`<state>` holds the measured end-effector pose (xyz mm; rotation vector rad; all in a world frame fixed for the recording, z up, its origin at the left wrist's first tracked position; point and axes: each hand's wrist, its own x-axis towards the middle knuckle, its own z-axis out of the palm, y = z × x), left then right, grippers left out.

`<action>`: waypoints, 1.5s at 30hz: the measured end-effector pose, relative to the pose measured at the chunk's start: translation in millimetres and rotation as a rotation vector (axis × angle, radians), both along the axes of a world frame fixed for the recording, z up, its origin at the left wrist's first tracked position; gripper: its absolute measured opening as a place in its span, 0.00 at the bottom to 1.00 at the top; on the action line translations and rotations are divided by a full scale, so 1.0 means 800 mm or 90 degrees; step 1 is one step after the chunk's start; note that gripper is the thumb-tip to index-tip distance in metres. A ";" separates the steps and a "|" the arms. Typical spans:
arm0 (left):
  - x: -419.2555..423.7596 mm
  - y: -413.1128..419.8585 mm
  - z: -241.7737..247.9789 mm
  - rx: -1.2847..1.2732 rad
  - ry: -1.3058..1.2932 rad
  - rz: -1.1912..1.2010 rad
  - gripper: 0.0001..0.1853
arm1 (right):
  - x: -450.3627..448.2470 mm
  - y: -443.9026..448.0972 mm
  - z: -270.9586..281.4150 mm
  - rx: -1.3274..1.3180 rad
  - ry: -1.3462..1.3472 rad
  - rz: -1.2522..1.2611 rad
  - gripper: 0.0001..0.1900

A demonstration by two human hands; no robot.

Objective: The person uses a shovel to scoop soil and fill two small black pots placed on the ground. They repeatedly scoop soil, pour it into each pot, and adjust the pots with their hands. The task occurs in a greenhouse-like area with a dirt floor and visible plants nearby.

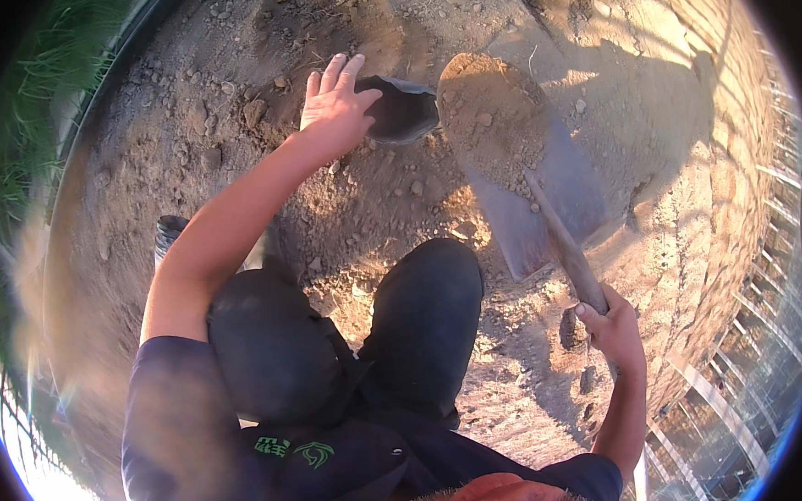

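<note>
My left hand [338,103], palm down with fingers apart, is at the left rim of a dark round opening [399,109] with a thin grey edge, set in the soil. Whether the fingertips touch the rim cannot be told. At lower right my right hand [611,324] grips the wooden handle [570,254] of a shovel. The shovel's blade, heaped with loose brown soil [492,107], lies just right of the opening. Under the soil and handle shows a flat greyish surface [509,223].
My bent knees [426,318] are close below the opening. Clods and small stones [211,159] lie over the ground at left. Green grass [53,86] grows beyond a curved dark edge at upper left. Pale bars [721,410] and mesh run along the lower right.
</note>
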<state>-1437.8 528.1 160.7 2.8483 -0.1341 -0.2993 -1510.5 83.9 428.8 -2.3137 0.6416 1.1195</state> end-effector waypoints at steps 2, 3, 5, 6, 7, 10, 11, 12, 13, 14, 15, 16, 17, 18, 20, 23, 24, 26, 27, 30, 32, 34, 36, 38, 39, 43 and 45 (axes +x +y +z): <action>0.008 0.005 -0.012 -0.065 0.089 0.048 0.31 | 0.001 -0.012 0.006 -0.004 -0.021 0.072 0.30; 0.013 0.007 -0.018 -0.099 0.133 0.071 0.32 | 0.002 -0.015 0.010 -0.007 -0.032 0.108 0.30; 0.023 0.009 -0.026 -0.158 0.189 0.066 0.42 | 0.004 -0.013 0.018 -0.021 -0.024 0.135 0.32; 0.023 0.010 -0.045 -0.185 0.157 0.051 0.43 | 0.005 -0.013 0.020 -0.022 -0.019 0.146 0.34; 0.022 0.010 -0.051 -0.210 0.126 0.034 0.44 | 0.005 -0.009 0.021 -0.023 -0.014 0.155 0.37; 0.026 0.000 -0.059 -0.221 0.138 0.044 0.48 | 0.013 0.004 0.035 -0.025 -0.013 0.192 0.37; 0.027 -0.001 -0.061 -0.224 0.144 0.045 0.48 | 0.018 0.009 0.039 -0.028 -0.016 0.210 0.38; 0.026 -0.002 -0.059 -0.224 0.147 0.050 0.49 | 0.025 0.011 0.042 -0.033 -0.003 0.228 0.37; 0.026 -0.001 -0.061 -0.228 0.147 0.047 0.50 | 0.035 0.013 0.044 -0.037 0.010 0.246 0.36; 0.026 0.000 -0.062 -0.233 0.147 0.044 0.50 | 0.043 0.016 0.047 -0.042 0.022 0.265 0.35; 0.026 0.000 -0.059 -0.237 0.147 0.042 0.50 | 0.049 0.022 0.050 -0.050 0.021 0.277 0.34; 0.026 -0.001 -0.056 -0.242 0.153 0.048 0.51 | 0.054 0.028 0.053 -0.058 0.019 0.289 0.34; 0.025 -0.004 -0.053 -0.247 0.159 0.053 0.51 | 0.059 0.036 0.056 -0.066 0.017 0.301 0.33; 0.028 -0.007 -0.047 -0.255 0.164 0.057 0.51 | 0.064 0.048 0.063 -0.109 0.015 0.348 0.32; 0.036 -0.008 -0.034 -0.259 0.191 0.031 0.51 | 0.069 0.061 0.071 -0.139 0.008 0.378 0.32; 0.036 0.003 -0.043 -0.250 0.168 0.008 0.49 | 0.087 0.076 0.072 -0.166 0.025 0.428 0.32; 0.037 0.004 -0.045 -0.247 0.149 0.001 0.48 | 0.091 0.076 0.071 -0.170 0.022 0.438 0.32; 0.039 0.001 -0.049 -0.254 0.146 0.003 0.47 | 0.099 0.082 0.071 -0.175 0.013 0.461 0.31; 0.039 0.000 -0.047 -0.256 0.146 0.002 0.47 | 0.101 0.088 0.069 -0.184 0.008 0.470 0.31; 0.040 -0.001 -0.037 -0.254 0.178 -0.022 0.47 | 0.106 0.115 0.071 -0.211 0.018 0.484 0.30; 0.041 0.001 -0.025 -0.251 0.185 -0.007 0.47 | 0.104 0.118 0.073 -0.233 -0.009 0.521 0.30; 0.040 0.007 -0.025 -0.249 0.178 0.004 0.47 | 0.106 0.128 0.076 -0.256 -0.018 0.547 0.30; 0.040 0.010 -0.032 -0.252 0.157 0.001 0.47 | 0.108 0.141 0.081 -0.285 -0.007 0.555 0.30; 0.042 0.009 -0.042 -0.253 0.152 0.000 0.47 | 0.110 0.142 0.083 -0.309 -0.031 0.572 0.30; 0.042 0.008 -0.041 -0.252 0.151 -0.001 0.47 | 0.110 0.145 0.082 -0.318 -0.042 0.580 0.29; 0.040 0.013 -0.043 -0.224 0.176 0.002 0.49 | 0.113 0.165 0.092 -0.383 0.009 0.513 0.29; 0.038 0.016 -0.048 -0.226 0.158 0.012 0.48 | 0.111 0.157 0.101 -0.385 0.010 0.472 0.28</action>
